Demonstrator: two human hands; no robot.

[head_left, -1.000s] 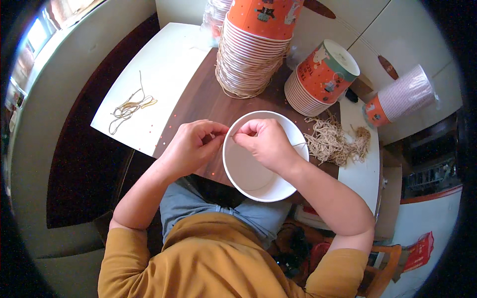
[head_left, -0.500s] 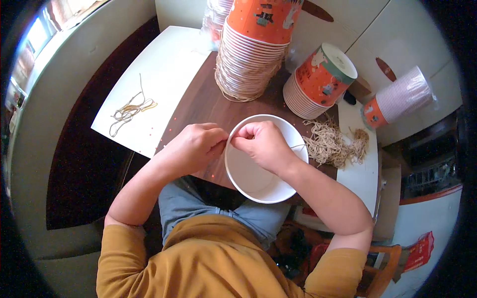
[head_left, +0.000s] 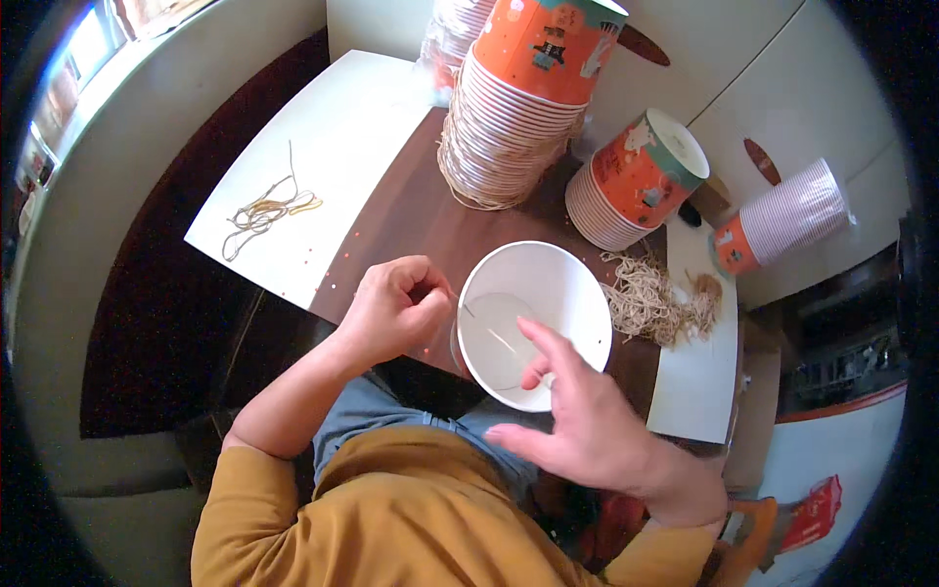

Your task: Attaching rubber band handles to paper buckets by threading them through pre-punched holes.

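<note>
A white paper bucket (head_left: 562, 284) stands near the front of the brown table, its open mouth facing me. My left hand (head_left: 399, 305) is closed in a pinch just outside the bucket's left rim; what its fingers hold is too small to make out. A thin cord (head_left: 504, 340) shows inside the bucket, with a short dark bit by the left wall. Over the bucket's near right side, my right hand (head_left: 592, 421) is open, fingers apart, holding nothing. A pile of beige cords (head_left: 646, 293) lies right of the bucket.
A tall stack of orange printed buckets (head_left: 518, 117), wound with cords, stands behind. A shorter bucket stack (head_left: 636, 181) is right of it, and a plastic-wrapped stack (head_left: 782, 225) lies far right. A loose cord bundle (head_left: 269, 213) rests on the white left tabletop (head_left: 333, 127).
My right hand has come out of the bucket toward me and opened. My left hand stays closed beside the rim, a little lower in view. The whole view has shifted slightly.
</note>
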